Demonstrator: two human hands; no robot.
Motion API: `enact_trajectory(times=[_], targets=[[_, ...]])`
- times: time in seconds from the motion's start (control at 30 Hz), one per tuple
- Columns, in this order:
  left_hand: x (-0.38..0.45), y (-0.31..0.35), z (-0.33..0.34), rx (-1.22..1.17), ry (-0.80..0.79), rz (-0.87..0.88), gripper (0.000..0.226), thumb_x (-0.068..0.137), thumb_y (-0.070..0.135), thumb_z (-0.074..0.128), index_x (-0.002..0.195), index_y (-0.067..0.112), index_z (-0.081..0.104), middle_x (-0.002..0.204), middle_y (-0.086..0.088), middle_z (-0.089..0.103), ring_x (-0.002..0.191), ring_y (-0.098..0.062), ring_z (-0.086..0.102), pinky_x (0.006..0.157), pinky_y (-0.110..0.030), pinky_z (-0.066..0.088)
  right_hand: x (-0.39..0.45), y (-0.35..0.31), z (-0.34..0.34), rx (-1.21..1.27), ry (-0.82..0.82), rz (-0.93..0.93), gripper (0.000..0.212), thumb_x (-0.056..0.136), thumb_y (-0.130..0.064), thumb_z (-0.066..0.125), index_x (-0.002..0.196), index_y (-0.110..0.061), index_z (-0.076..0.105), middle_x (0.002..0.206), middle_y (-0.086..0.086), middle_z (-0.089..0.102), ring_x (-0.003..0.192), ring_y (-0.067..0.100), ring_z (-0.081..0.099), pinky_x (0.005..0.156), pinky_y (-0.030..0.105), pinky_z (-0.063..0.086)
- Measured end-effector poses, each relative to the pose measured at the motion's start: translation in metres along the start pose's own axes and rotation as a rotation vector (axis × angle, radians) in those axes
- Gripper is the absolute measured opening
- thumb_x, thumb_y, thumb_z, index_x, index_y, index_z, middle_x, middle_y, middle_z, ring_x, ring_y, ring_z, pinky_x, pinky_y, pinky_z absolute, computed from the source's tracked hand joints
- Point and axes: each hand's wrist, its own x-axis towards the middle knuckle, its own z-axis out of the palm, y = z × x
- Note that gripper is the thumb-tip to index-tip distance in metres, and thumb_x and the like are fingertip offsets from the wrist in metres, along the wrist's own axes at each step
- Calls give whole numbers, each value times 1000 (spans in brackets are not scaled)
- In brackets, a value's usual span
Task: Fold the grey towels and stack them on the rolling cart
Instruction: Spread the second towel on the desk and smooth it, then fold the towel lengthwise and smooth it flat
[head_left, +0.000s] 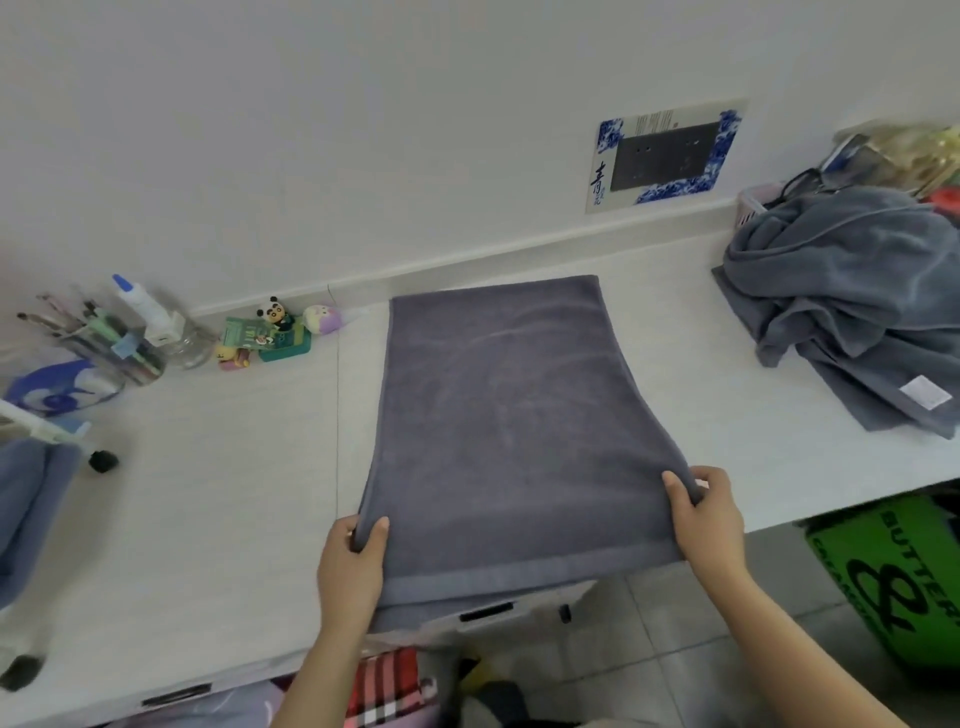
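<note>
At the bottom of the frame the left hand (353, 558) and right hand (701, 514) each pinched a near corner of a grey towel (498, 415), which lay doubled in the centre of the white counter (223, 493), seemingly one fold from finished. A crumpled heap of unfolded towels (852, 301) waited at the right edge, so most work appeared left. Lower right, a green bag (893, 571) read "BUTTER".

head cam, looks fwd-down, close over desk (208, 493)
</note>
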Motion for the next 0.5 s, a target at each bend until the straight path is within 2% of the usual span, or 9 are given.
enact_trajectory(times=[0.07, 0.17, 0.23, 0.3, 0.37, 0.43, 0.5], targets=[[-12, -4, 1, 26, 3, -38, 23, 93, 27, 58, 83, 6, 53, 77, -10, 57, 74, -27, 54, 61, -35, 38, -3, 10, -13, -25, -63, 51, 38, 93, -25, 55, 125, -8, 43, 100, 15, 57, 91, 31, 54, 72, 34, 40], [-30, -19, 10, 72, -50, -136, 16, 92, 20, 59, 90, 7, 51, 83, -8, 56, 82, -29, 54, 66, -34, 36, -3, 26, -24, -92, -200, 73, 53, 94, -20, 55, 140, -19, 31, 103, 15, 56, 102, 38, 56, 73, 32, 38], [-43, -22, 12, 28, -39, -164, 19, 92, 16, 59, 102, 8, 45, 94, -9, 54, 88, -28, 52, 73, -33, 36, -2, 34, -30, -149, -287, 25, 48, 94, -15, 53, 138, -24, 36, 106, 15, 57, 99, 35, 56, 72, 30, 38], [-51, -23, 7, 1, -42, -160, 30, 92, 14, 58, 113, 10, 38, 99, -11, 53, 88, -28, 51, 76, -33, 37, 1, 39, -37, -191, -347, -33, 37, 93, -11, 53, 129, -20, 52, 119, 14, 59, 108, 31, 55, 79, 28, 39], [-53, -26, -1, 23, -111, -145, 36, 94, 14, 56, 121, 16, 33, 99, -16, 59, 86, -31, 57, 76, -35, 42, 3, 39, -46, -165, -403, -73, 25, 93, -8, 54, 115, -14, 65, 118, 7, 61, 110, 23, 55, 83, 23, 41], [-51, -27, -12, 32, -190, -117, 26, 95, 10, 53, 116, 22, 45, 102, -16, 63, 87, -30, 61, 76, -36, 47, 5, 37, -55, -121, -471, -30, 17, 93, -11, 57, 101, -12, 72, 104, 3, 66, 91, 14, 59, 67, 15, 45], [-49, -20, -22, -2, -252, -117, 22, 95, 5, 51, 101, 23, 62, 110, -10, 65, 95, -25, 61, 83, -33, 47, 6, 30, -64, 12, -547, 130, 17, 91, -13, 59, 88, -11, 76, 90, 4, 66, 67, 10, 54, 46, 14, 38]])
